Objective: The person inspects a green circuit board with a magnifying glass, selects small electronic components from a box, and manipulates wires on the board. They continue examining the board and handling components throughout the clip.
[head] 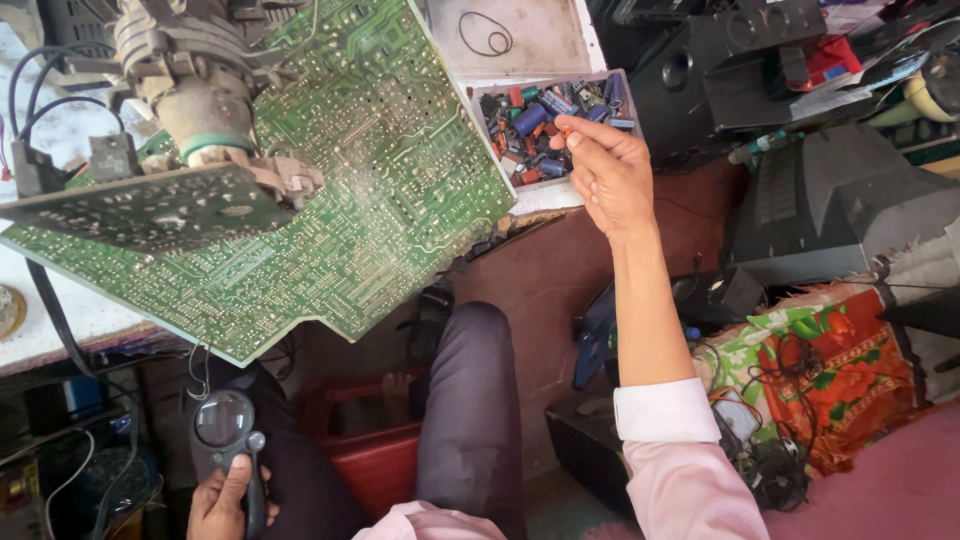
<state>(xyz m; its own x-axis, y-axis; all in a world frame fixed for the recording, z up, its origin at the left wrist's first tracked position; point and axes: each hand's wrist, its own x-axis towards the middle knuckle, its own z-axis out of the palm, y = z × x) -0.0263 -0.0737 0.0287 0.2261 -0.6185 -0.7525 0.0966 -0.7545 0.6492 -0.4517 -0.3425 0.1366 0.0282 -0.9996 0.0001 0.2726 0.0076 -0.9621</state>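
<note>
Right hand: the person's right hand [606, 172] is stretched out over a small grey plastic tray of mixed blue, red and black electronic parts [552, 122], fingertips pinched narrow on one tiny orange-tipped part [566, 131] at the tray's near edge.
Left hand: the left hand [222, 497], low beside the knee, is wrapped around the dark handle of a round black-framed magnifying glass [226, 428], lens up.
Board: a large green printed circuit board [370, 170], solder side up, lies tilted over the edge of a white worktop [60, 320]; a smaller green board [150, 205] and a bulky grey coil assembly [205, 80] are at its upper left.
Around: black cables [50, 310] trail off the worktop; dark appliance housings [840, 200] and a red-and-green patterned cloth [830, 370] lie to the right.
Risk, part: the pinch looks slight, so the part could slip and vanish among the others or fall to the cluttered floor.
Risk, tray: it sits near the worktop edge; a nudge of the wrist could tip it.
Risk, board: overhanging and top-heavy, it could slide if the cables are snagged.
</note>
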